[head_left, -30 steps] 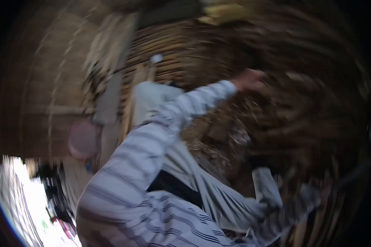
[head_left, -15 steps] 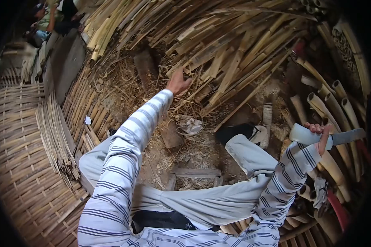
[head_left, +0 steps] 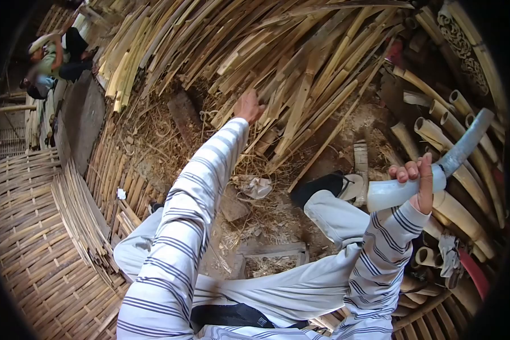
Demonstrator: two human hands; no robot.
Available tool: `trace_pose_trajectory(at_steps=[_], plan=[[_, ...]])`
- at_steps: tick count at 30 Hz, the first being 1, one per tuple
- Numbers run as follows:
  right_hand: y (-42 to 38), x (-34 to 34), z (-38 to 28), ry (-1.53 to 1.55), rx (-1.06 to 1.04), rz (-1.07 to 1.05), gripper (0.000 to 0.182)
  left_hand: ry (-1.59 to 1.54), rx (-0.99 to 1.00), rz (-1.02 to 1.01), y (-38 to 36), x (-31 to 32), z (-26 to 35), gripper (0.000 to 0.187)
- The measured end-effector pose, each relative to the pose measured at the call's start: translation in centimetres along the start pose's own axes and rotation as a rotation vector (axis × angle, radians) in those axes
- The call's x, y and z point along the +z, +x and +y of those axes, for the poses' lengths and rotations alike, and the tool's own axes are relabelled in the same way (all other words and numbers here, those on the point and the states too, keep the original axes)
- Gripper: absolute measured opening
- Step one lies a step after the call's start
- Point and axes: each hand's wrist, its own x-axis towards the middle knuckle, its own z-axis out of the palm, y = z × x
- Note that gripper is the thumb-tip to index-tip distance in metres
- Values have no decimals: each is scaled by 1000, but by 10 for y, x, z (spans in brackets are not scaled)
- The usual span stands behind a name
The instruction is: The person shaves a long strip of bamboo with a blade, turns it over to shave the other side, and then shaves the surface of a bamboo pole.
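My left hand reaches out to the near ends of a large pile of split bamboo strips. Its fingers are curled at a strip, partly hidden by the back of the hand. On the right, my right hand is wrapped round the pale, thick handle of a big knife. The knife's broad, curved grey blade points up and away to the right, above some bamboo tubes.
Shavings litter the ground around a small wooden frame between my legs. A woven bamboo panel and a bundle of thin strips lie left. Another person sits at the far upper left. A red object lies lower right.
My left hand has moved forward along the strips. My right hand has swung the knife so its blade now points up more steeply. The view has shifted slightly.
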Motion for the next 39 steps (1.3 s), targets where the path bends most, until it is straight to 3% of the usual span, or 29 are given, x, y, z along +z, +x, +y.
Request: trace_pose_trajectory(at_steps=[5, 6, 11, 15, 17, 21, 23, 26, 29, 30, 32, 33, 35, 36, 37, 38, 39], plan=[[1, 5, 1, -1, -29, 64, 16, 64, 25, 59, 2, -3, 20, 38], [0, 8, 1, -24, -40, 90, 16, 72, 125, 214, 1, 0, 20, 37], [8, 2, 4, 5, -6, 63, 18, 46, 102, 89, -15, -15, 37, 44], [4, 7, 4, 1, 40, 89, 19, -183, 138, -50, -27, 0, 25, 46], [5, 6, 7, 32, 65, 90, 19, -439, -32, -227, -79, -35, 73, 40], [14, -10, 13, 44, 192, 18, 23, -839, -83, -294, -102, -18, 53, 19], [12, -10, 12, 42, 210, -3, 26, -921, -207, -398, -119, -28, 58, 20], [16, -15, 10, 50, 226, -20, 28, -930, -62, -388, -140, -38, 54, 25], [28, -16, 14, -96, 187, 49, 38, -527, 20, -86, -184, -68, 67, 32], [33, -19, 17, -75, 152, 51, 37, -506, 62, -71, -201, -82, 62, 44], [40, -19, 22, -127, 50, 60, 35, -265, 266, 114, -217, -86, 14, 42], [42, -20, 23, -158, 1, 70, 35, -274, 219, 104, -240, -103, 6, 49], [47, -21, 22, -179, -28, 31, 36, -154, 63, 86, -296, -154, 12, 42], [55, -27, 22, -159, 16, 2, 32, 37, 149, 118, -322, -177, 7, 38], [61, -32, 23, -138, 63, -26, 29, -59, 46, 146, -351, -198, 6, 38], [50, -24, 20, -150, 62, 21, 31, 32, 49, 194, -377, -217, -4, 39], [57, -33, 21, -127, 120, -66, 34, 26, 50, 181, -404, -239, -12, 38]])
